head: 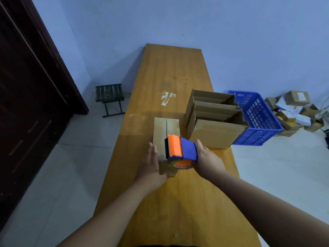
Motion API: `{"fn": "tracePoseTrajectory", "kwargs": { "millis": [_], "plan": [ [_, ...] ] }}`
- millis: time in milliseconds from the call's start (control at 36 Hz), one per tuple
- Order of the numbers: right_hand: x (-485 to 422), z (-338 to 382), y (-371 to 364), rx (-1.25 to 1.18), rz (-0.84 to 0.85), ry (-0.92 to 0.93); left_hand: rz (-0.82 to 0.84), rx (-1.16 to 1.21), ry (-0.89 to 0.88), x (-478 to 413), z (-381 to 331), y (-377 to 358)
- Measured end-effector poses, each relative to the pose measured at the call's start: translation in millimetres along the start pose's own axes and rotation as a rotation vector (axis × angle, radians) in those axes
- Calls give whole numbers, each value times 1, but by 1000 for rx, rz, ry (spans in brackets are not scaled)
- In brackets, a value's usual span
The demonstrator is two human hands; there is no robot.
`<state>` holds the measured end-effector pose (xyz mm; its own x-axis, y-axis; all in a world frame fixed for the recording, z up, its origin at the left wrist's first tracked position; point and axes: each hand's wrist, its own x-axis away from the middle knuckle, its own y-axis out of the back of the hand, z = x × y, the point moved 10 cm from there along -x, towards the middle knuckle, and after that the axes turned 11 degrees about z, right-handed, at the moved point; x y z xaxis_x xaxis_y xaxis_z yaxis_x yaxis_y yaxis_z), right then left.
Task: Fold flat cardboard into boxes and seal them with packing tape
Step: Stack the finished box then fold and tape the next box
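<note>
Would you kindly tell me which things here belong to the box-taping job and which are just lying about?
In the job: small box, steadied by the left hand; tape dispenser, gripped by the right hand; open boxes beside it; table.
Lying about: blue crate, folding stool, pile of parcels on the floor.

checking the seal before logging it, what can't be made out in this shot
Head view only:
- Near end of the seam on the cardboard box: covered by the tape dispenser.
- Fingers of the right hand: hidden behind the dispenser.
- Labels on the floor parcels: too small and blurred.
</note>
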<state>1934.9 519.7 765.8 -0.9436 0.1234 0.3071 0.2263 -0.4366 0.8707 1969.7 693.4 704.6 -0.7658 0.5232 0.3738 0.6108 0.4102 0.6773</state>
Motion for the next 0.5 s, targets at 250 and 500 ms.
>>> {"fn": "tracePoseTrajectory", "kwargs": {
  "millis": [250,500],
  "plan": [
    [1,3,-6,-179,30,71,0,-393,56,-6,-5,-16],
    [3,-7,-16,-442,76,94,-22,-376,35,-9,2,-13]
  ]
}}
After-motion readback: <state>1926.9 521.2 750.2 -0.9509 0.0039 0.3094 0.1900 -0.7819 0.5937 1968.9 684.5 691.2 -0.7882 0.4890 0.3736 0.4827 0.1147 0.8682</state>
